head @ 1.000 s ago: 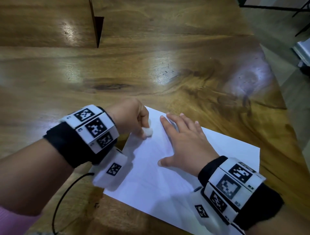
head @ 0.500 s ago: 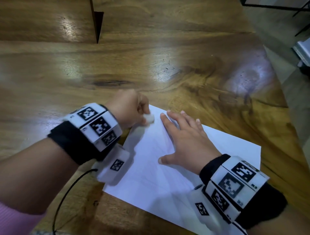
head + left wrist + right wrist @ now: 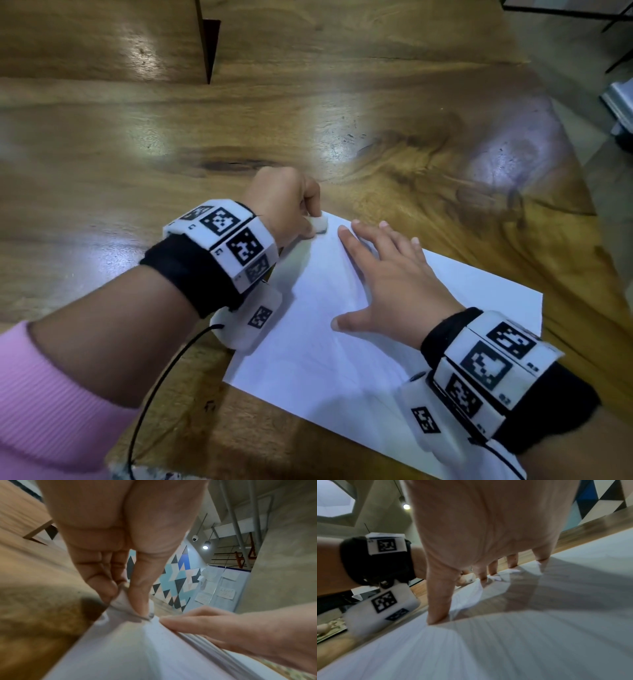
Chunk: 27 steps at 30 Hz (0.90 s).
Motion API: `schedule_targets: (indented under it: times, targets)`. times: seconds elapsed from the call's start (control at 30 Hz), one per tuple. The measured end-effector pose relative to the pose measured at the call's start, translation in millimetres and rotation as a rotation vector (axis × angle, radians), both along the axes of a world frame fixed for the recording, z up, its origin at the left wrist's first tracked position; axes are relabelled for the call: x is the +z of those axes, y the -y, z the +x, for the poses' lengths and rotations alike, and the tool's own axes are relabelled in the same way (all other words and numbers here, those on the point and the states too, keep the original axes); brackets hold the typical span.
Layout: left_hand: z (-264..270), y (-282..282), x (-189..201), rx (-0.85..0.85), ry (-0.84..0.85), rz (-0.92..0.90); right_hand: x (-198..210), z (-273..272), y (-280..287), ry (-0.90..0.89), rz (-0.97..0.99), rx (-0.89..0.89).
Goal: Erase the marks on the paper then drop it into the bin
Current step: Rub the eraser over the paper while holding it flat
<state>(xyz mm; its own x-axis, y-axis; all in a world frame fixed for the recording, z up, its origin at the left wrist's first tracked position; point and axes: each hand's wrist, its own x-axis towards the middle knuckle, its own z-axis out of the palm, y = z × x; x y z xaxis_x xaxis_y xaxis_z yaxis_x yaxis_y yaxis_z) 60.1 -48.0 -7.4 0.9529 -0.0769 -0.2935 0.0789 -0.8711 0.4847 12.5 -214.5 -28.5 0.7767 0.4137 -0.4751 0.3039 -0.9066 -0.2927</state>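
Head view, left to right: left hand (image 3: 284, 202) pinches a white eraser (image 3: 319, 224) with curled fingers, pressing it on the paper's (image 3: 308, 349) 12 o'clock corner. Right hand (image 3: 394, 291) lies flat, fingers straight and spread, on the paper. Paper rests on the wooden table (image 3: 102, 154).

Overhead light throws pale glare patches on the glossy brown wooden tabletop (image 3: 308, 113) in the head view, which is fairly bright and sharp at centre, bending toward its edges. The flat white sheet of paper (image 3: 342, 342) carries soft shadows beneath both wrists. Both wrist views are dimmer, strongly warped and streaked with motion blur; a round ceiling lamp (image 3: 205, 547) glows.
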Motion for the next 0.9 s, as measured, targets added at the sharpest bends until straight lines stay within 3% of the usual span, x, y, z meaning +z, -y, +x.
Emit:
schedule_targets:
  times: [0.17,0.4,0.47,0.63,0.8,0.9]
  targets:
    - [-23.5,-14.7,-2.0,-0.115,-0.268,-0.008,-2.6,-2.5,0.9,0.007,0.006,-0.007]
    - [1.1,-4.4,-4.1,0.043,0.000,-0.024,-3.9,-1.9,2.2,0.020,-0.002,0.012]
    - [-4.6,-6.2,-5.9,0.036,-0.004,-0.031,-3.8,-1.5,1.3,0.025,-0.011,0.019]
    - [-40.6,-11.2,-7.4,-0.094,-0.237,-0.053,-3.7,-0.4,-3.8,0.017,-0.020,0.031]
    - [-17.3,-11.1,5.1,0.007,-0.045,-0.078,-5.0,-1.8,-2.1,0.015,-0.034,0.043]
    - [-14.3,-14.6,4.5,-0.005,-0.022,-0.062,-6.3,-2.9,-2.1,0.007,-0.039,0.050]
